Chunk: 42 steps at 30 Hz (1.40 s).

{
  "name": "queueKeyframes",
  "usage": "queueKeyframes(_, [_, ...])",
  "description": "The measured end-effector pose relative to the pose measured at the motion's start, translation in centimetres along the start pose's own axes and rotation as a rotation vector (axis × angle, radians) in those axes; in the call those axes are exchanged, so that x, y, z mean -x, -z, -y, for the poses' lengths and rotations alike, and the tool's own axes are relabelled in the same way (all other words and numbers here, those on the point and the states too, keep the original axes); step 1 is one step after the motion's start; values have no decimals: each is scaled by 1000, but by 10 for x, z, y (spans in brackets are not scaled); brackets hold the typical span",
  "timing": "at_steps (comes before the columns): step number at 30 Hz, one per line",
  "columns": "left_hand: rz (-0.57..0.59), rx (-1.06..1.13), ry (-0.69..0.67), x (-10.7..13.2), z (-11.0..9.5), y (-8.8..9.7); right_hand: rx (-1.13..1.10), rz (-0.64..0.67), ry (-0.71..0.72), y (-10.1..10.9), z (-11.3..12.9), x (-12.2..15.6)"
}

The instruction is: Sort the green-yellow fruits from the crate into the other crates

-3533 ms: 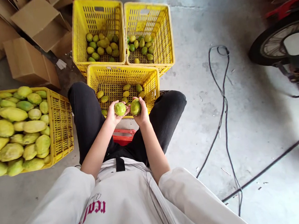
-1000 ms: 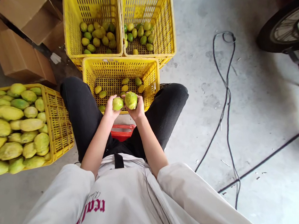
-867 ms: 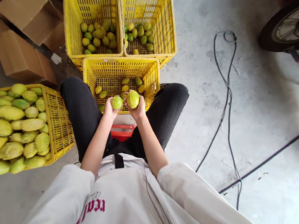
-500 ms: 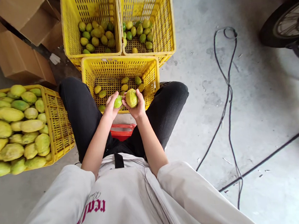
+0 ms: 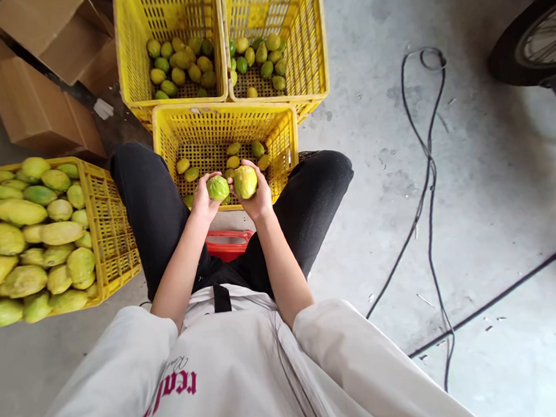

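My left hand (image 5: 204, 200) is closed around a green lemon (image 5: 218, 188). A larger yellow-green lemon (image 5: 245, 182), bumpy and pale on its face, rests in the curled fingers of my right hand (image 5: 260, 197). The two hands are side by side, palms turned up, over the near edge of a yellow plastic crate (image 5: 223, 109) between my knees. Several lemons (image 5: 233, 162) lie spread on that crate's slatted bottom, below my hands.
Two more yellow crates (image 5: 176, 102) (image 5: 314, 69) with lemons stand just beyond. A heaped crate (image 5: 114, 229) of larger lemons is at my left. Cardboard boxes (image 5: 37, 100) lie far left. A black cable (image 5: 430, 156) crosses the floor at right, near a wheel (image 5: 531, 43).
My left hand has turned, so more of the green lemon's face shows. The yellow-green lemon has tilted a little in my right hand. Both hands stay over the crate.
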<state>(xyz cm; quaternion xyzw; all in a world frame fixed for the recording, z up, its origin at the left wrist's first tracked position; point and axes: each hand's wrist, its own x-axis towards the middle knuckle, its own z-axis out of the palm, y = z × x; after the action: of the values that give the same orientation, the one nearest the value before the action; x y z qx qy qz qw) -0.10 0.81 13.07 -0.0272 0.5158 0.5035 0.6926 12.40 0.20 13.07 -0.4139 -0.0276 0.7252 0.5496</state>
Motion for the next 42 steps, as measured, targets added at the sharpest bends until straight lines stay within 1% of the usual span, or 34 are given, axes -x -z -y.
queueKeyframes(6, [-45, 28, 38, 10, -2, -7, -85, -26, -51, -5, 3, 6])
queueKeyframes(11, [-71, 4, -22, 16, -2, -12, -51, -115, -15, -4, 1, 4])
queueKeyframes(15, [-72, -3, -25, 14, -3, -11, -73, -164, -40, -2, -1, 2])
queueKeyframes(19, [-105, -22, 71, 8, -4, -7, -102, -162, -54, 0, -2, -2])
queueKeyframes(24, [-111, 0, 138, 4, -4, -4, -18, -154, -39, 1, -8, -6])
queueKeyframes(27, [-127, 13, 150, 4, -3, -2, -15, -184, -29, 2, -9, -7])
queueKeyframes(29, [-116, 15, 155, 3, -3, -1, -31, -193, -22, 2, -9, -7])
queueKeyframes(31, [-92, 26, 152, 1, -2, 1, -43, -171, -31, 1, -9, -7])
queueKeyframes(34, [-91, 45, 150, 1, -3, 1, -43, -153, -48, 0, -11, -8])
queueKeyframes(37, [-89, 42, 155, 5, -4, -3, -21, -176, -35, 0, -14, -9])
queueKeyframes(39, [-74, 20, 146, 10, -5, -8, 0, -160, -20, 0, -15, -8])
queueKeyframes(42, [-58, 0, 127, 15, -3, -13, 2, -126, -36, 2, -11, -8])
